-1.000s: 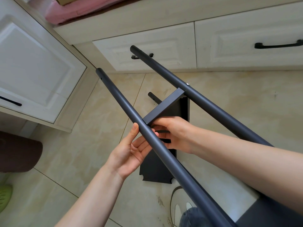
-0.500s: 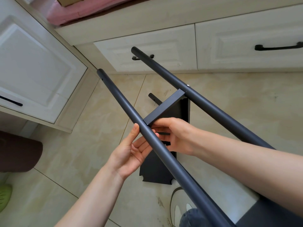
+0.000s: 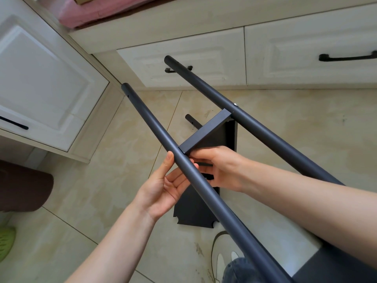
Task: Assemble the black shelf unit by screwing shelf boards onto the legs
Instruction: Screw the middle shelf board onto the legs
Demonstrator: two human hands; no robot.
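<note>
Two long black legs slant up from the lower right. The near leg [image 3: 155, 127] crosses in front of both hands, and the far leg [image 3: 265, 129] carries a silver screw [image 3: 235, 104]. A black shelf board [image 3: 204, 132] spans between them, one corner fixed at that screw. My left hand [image 3: 163, 188] cups the near leg just below the board, thumb on its left side and fingers underneath. My right hand [image 3: 222, 168] reaches in from the right and pinches the board's free corner against the near leg. Its fingertips are hidden behind the leg.
A second black shelf board [image 3: 193, 213] lies flat on the tiled floor [image 3: 114, 180] under the hands, with another black leg [image 3: 192, 121] behind it. White drawers with black handles [image 3: 346, 57] stand at the back and a white cabinet [image 3: 40, 82] at left. My shoe [image 3: 220, 260] shows at the bottom.
</note>
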